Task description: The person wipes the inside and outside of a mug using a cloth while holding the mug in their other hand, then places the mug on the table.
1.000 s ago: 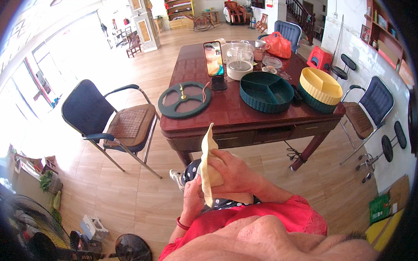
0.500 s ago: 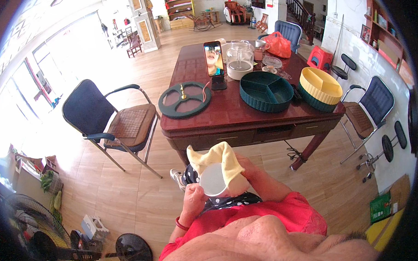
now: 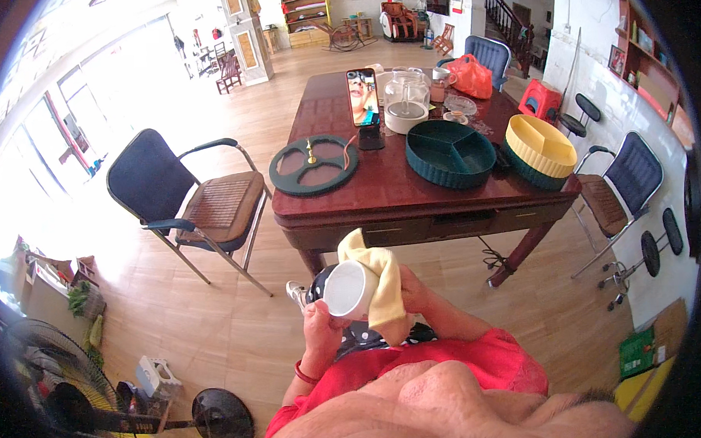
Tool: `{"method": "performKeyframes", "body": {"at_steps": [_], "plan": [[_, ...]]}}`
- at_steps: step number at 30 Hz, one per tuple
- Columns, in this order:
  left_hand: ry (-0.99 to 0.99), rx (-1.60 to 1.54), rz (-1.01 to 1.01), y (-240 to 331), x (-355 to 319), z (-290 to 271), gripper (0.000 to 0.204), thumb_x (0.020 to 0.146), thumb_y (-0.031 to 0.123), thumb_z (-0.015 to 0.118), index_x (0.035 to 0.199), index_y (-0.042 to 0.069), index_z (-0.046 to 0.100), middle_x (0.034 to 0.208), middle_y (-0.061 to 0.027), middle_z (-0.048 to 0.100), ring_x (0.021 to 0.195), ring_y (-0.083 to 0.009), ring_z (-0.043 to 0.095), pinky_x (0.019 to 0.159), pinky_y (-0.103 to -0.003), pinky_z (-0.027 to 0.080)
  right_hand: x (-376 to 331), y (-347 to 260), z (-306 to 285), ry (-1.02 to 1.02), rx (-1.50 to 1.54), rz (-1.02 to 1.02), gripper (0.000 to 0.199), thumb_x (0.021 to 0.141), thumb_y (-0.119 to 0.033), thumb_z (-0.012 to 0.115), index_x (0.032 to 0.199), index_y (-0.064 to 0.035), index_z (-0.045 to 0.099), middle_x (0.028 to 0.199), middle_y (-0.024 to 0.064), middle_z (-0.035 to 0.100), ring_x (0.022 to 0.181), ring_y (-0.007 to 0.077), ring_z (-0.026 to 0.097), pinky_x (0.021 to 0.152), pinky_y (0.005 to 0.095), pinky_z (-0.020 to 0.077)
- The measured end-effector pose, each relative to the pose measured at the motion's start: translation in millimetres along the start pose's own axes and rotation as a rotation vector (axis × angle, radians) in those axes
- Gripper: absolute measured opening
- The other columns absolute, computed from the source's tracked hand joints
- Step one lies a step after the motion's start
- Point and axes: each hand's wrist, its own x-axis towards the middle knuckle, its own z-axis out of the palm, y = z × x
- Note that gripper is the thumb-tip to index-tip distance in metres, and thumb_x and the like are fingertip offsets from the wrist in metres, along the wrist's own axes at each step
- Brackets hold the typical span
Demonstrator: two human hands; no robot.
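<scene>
My left hand (image 3: pixel 321 322) grips a small white bowl (image 3: pixel 348 288), tipped so its pale underside faces up toward me. A yellow cloth (image 3: pixel 376 278) drapes over the bowl's right side, and my right hand (image 3: pixel 416 292) presses it against the bowl from the right. Both hands are over my lap, just in front of the dark wooden table (image 3: pixel 411 194). A red band circles my left wrist.
On the table are a dark green ring-shaped tray (image 3: pixel 313 165), a green divided dish (image 3: pixel 449 154), a yellow divided dish (image 3: pixel 539 145) stacked on a green one, a propped phone (image 3: pixel 363 97), glass jars and an orange bag. Blue chairs stand left (image 3: pixel 184 200) and right. A fan (image 3: pixel 71 399) sits lower left.
The cloth was held up in a tall point, then spread over the bowl. Now it hangs on the bowl's right side, and the bowl has turned with its underside toward me.
</scene>
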Motion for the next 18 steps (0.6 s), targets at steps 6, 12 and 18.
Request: {"method": "performKeyframes", "body": {"at_steps": [6,12,18], "plan": [[0.193,0.197,-0.004,6.1,-2.3,18.4,0.04,0.095,0.035,0.048,0.063,0.009,0.052,0.054,0.004,0.048,0.046,-0.0051,0.036,0.042,-0.022,0.025,13.2,-27.9,11.8,0.009,-0.782,-0.259,0.086,0.057,-0.032,0.081,0.126,-0.0003,0.04,0.122,0.0264,0.043,0.108,0.0443,0.047,0.091,0.0436,0.0419],[0.114,0.705,0.121,20.1,-5.8,38.4,0.046,0.097,0.028,0.042,0.058,0.005,0.047,0.053,0.0051,0.045,0.049,-0.0034,0.039,0.043,-0.023,0.029,17.1,-23.7,5.2,0.006,-0.85,-0.309,0.081,0.057,-0.033,0.08,0.122,-0.0004,0.043,0.12,0.0256,0.044,0.107,0.0426,0.048,0.089,0.0444,0.0431],[0.051,1.031,0.239,27.4,-7.6,34.9,0.053,0.097,0.037,0.039,0.057,0.002,0.042,0.048,0.0001,0.039,0.045,-0.0087,0.036,0.042,-0.027,0.03,17.4,-20.7,-2.9,-0.074,-0.812,-0.272,0.082,0.056,-0.03,0.079,0.125,-0.002,0.045,0.122,0.0252,0.044,0.112,0.0413,0.046,0.093,0.0425,0.0416]]}}
